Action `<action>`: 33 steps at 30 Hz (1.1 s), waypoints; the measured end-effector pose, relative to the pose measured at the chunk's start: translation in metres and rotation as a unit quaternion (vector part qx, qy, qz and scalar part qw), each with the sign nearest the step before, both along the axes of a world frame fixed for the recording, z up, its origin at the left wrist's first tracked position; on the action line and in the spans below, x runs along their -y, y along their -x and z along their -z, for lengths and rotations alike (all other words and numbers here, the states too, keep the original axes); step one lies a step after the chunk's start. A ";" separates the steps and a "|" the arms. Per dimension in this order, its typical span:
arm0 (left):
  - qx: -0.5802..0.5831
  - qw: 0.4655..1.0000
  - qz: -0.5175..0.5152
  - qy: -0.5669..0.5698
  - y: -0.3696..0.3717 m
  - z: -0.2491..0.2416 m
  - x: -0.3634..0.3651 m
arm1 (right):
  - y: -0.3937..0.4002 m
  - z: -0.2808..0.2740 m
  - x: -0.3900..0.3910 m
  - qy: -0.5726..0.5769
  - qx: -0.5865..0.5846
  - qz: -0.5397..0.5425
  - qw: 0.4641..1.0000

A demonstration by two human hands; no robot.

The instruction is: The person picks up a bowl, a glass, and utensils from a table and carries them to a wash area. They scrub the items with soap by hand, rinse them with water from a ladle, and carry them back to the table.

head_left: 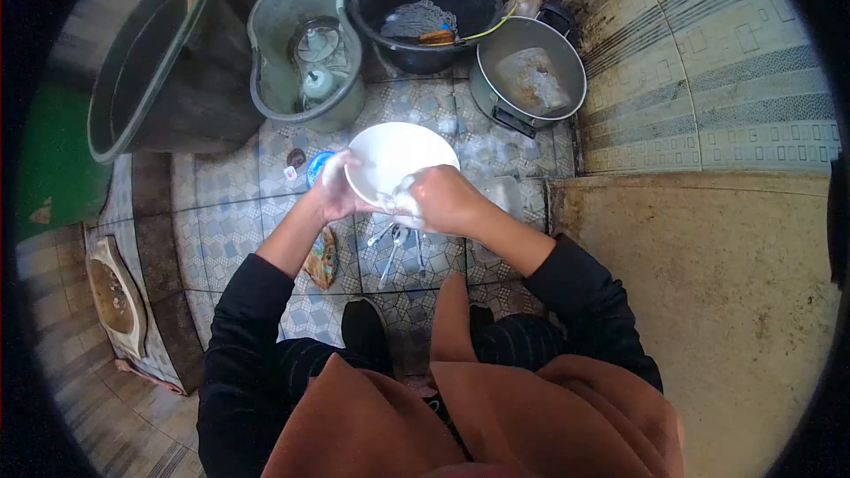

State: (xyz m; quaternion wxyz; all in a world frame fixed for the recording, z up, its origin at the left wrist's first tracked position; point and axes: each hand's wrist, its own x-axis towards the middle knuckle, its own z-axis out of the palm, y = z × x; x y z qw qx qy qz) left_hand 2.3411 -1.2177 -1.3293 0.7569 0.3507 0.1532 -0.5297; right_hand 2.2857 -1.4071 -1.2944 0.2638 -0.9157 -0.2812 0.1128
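A white bowl [403, 146] is held up in front of me over the tiled floor, tilted so its inside shows. My left hand [337, 188] grips its left rim, with suds on the fingers. At the lower right rim, my right hand [434, 199] is closed round something white and foamy, pressed against the bowl; foam partly hides what it is. Below the hands, several spoons or forks [394, 252] lie on the tiles. A blue round container [319, 165] stands just behind my left hand.
Behind the bowl are a grey-green tub [257, 93], a black basin [367, 22] and a metal pot [580, 80]. A large dark bin [177, 124] stands at the left. A patterned packet [322, 261] lies near my left forearm. A low ledge [691, 257] borders the right.
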 end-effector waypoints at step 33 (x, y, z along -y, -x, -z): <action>0.162 0.941 -0.098 -0.282 0.033 0.103 0.061 | 0.062 0.136 0.085 0.234 -0.151 0.270 0.922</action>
